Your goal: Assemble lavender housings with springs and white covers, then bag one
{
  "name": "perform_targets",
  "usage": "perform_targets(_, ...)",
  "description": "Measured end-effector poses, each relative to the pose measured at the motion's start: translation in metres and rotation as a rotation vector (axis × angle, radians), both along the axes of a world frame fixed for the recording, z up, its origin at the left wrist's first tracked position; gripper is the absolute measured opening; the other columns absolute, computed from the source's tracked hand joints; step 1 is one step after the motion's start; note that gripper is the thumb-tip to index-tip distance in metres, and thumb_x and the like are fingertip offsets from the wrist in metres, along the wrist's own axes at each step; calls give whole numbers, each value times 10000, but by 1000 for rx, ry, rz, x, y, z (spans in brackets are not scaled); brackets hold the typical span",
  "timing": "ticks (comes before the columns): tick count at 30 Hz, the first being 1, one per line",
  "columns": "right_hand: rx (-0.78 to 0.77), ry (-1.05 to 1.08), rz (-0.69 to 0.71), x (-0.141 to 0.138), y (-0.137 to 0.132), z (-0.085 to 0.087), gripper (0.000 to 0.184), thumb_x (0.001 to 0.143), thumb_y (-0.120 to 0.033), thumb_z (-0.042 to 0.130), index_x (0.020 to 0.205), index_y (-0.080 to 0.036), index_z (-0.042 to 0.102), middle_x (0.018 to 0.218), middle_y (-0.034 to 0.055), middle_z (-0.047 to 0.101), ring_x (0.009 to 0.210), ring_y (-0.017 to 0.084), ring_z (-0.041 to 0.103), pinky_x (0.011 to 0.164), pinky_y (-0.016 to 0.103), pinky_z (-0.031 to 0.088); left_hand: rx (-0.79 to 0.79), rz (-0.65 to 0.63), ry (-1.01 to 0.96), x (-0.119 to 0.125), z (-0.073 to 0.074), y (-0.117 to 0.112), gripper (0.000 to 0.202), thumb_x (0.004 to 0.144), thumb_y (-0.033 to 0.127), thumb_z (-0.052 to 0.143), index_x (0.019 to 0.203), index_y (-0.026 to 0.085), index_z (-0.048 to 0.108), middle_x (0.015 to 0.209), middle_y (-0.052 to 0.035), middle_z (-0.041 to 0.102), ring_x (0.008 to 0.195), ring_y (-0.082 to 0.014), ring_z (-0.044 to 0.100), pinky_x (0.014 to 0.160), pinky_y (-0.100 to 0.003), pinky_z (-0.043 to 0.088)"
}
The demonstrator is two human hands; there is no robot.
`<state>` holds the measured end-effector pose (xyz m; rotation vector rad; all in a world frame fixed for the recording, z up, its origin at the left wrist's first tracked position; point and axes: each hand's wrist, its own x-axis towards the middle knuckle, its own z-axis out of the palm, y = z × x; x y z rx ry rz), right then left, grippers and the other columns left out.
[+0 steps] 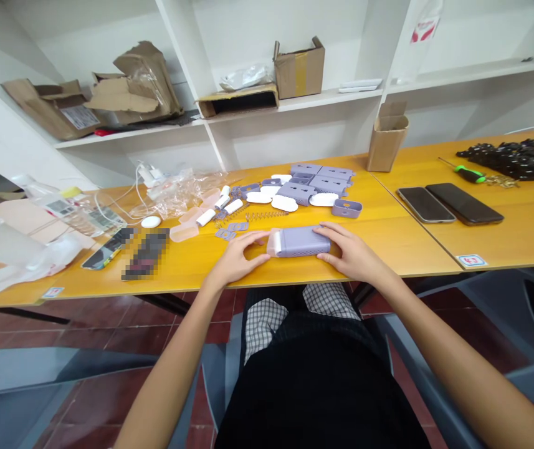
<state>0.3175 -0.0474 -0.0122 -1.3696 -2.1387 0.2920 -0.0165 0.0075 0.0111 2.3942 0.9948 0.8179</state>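
A lavender plastic case (305, 242) with a clear pinkish cap (275, 243) on its left end lies lengthwise near the table's front edge. Something white shows through the cap. My right hand (351, 251) grips the case's right end between thumb and fingers. At the other end, the thumb and forefinger of my left hand (238, 259) are curved around the cap, their tips at its sides. Behind the case are coiled springs (267, 216), small flat lavender pieces (225, 234), white oval pieces (284, 203), a lavender ring-like part (346, 209) and several lavender housings (329, 184).
Loose clear caps (184, 232) and white rollers (205, 217) lie left of the springs. Two phones (463, 203), a green-handled screwdriver (470, 174) and a small carton (387, 140) are on the right. Plastic bags (19, 249) and cables sit at left; shelves with boxes stand behind.
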Motion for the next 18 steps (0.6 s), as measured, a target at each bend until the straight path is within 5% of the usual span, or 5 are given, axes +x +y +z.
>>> perform_targets(7,5,-26,4,2,0,0,616,1004,-414,601,1602,-324,485,1675,77,471,1517,329,490,1237,575,437,-27,-14,-25,-1,3,0,380,947,395,751,1308,282,717,1437,-72,696,1347,-275,644,1193,-558,470)
perform_targets(12,4,-10,22,3,0,-1,595,995,-433,618,1570,-321,508,1647,93,481,1487,326,520,1218,555,460,-74,-14,-23,-4,2,-1,360,898,381,795,1228,256,725,1659,-99,487,1501,-321,517,1260,-626,358)
perform_targets(18,25,5,47,1,-1,3,556,1001,-425,604,1537,-302,523,1610,110,490,1459,332,536,1218,544,458,-154,-57,-58,-2,2,-2,280,915,332,771,1175,268,688,1531,-92,631,1398,-287,623,1226,-591,409)
